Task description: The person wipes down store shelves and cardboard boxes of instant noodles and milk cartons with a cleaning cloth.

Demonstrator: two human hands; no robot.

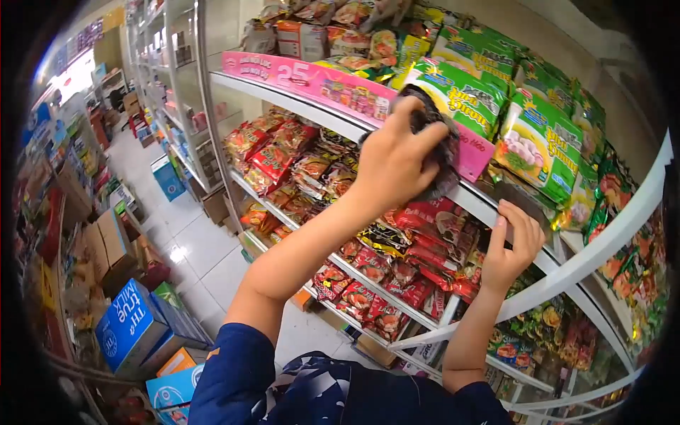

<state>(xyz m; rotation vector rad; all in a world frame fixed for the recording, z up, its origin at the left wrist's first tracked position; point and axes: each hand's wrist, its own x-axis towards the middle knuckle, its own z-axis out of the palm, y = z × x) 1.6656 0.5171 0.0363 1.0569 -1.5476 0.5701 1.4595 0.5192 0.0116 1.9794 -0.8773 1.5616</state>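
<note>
A crumpled dark cloth (pixel 443 156) is bunched in my left hand (pixel 397 159), whose fingers are curled into it. The cloth lies over the front edge of the upper shelf, against a pink promotional strip (pixel 304 79). My right hand (pixel 516 244) is farther right, its thumb and fingers closed around the white shelf edge (pixel 476 202). Just behind both hands, green noodle packets (pixel 542 145) lean on the upper shelf. Part of the strip is hidden by the cloth and my left hand.
Lower shelves hold red noodle packets (pixel 372 273) and other packets in rows. A curved white metal frame (pixel 567 273) crosses close on the right. At left, blue milk cartons (pixel 131 322) and a cardboard box (pixel 106 244) stand beside the tiled aisle (pixel 205 244).
</note>
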